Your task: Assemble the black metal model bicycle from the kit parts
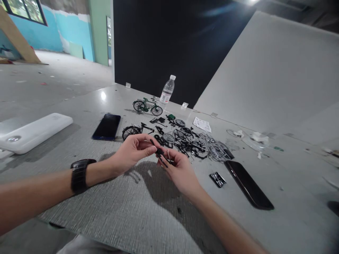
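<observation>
Between my two hands, above the table, is a small black model bicycle part (160, 153) with thin bars; its exact kind is hard to make out. My left hand (136, 149) pinches it from the left, thumb on top. My right hand (180, 168) has its fingers closed on the other side, by a thin silvery rod (168, 155). Just behind my left hand stands a partly built black model bicycle (134, 130). A finished-looking green model bicycle (147, 107) stands farther back. Loose black and silver model parts (182, 139) lie heaped behind my hands.
A dark phone (107, 127) and a white device (35, 132) lie at left. At right are a long black case-like object (249, 184) and a small black packet (217, 179). A water bottle (167, 90) stands near the black panel (169, 42), with a paper sheet (202, 124) nearby.
</observation>
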Demonstrator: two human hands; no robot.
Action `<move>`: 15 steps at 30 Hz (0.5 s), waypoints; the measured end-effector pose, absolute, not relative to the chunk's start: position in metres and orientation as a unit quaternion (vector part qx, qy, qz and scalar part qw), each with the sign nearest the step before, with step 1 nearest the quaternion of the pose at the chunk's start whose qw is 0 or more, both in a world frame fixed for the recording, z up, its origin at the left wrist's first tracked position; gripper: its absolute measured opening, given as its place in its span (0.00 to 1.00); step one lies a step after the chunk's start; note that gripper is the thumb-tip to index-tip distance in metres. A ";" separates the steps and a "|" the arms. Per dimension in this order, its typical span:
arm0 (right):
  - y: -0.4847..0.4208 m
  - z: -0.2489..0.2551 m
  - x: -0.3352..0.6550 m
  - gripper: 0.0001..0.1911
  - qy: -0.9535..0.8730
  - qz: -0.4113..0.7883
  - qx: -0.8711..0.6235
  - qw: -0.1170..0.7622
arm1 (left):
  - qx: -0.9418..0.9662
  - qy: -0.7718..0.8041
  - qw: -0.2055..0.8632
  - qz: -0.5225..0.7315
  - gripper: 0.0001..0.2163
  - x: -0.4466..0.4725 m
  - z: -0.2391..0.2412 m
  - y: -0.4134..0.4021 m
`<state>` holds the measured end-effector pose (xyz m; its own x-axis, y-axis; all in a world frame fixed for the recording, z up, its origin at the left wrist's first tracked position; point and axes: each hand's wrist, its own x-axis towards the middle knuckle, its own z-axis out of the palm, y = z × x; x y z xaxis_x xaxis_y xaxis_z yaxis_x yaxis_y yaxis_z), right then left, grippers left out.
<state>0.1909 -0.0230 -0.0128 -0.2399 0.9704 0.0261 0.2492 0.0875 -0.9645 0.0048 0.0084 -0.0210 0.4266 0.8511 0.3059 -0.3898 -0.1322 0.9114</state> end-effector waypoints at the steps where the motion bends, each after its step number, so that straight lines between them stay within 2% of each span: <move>1: -0.023 -0.013 0.191 0.20 -0.634 0.466 -0.481 0.386 | 0.568 0.205 0.624 0.496 0.04 0.005 -0.021 0.008; 8: -0.022 -0.011 0.189 0.18 -0.636 0.439 -0.483 0.411 | 0.574 0.230 0.615 0.489 0.05 0.005 -0.018 0.008; 15: -0.020 -0.014 0.190 0.13 -0.640 0.403 -0.496 0.426 | 0.568 0.284 0.618 0.464 0.16 0.005 -0.013 0.005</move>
<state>0.1900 -0.0205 -0.0142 -0.1451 0.9785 0.1469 0.2911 0.1841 -0.9388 0.0052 0.0052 -0.0128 0.4084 0.8958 0.1756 -0.2506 -0.0749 0.9652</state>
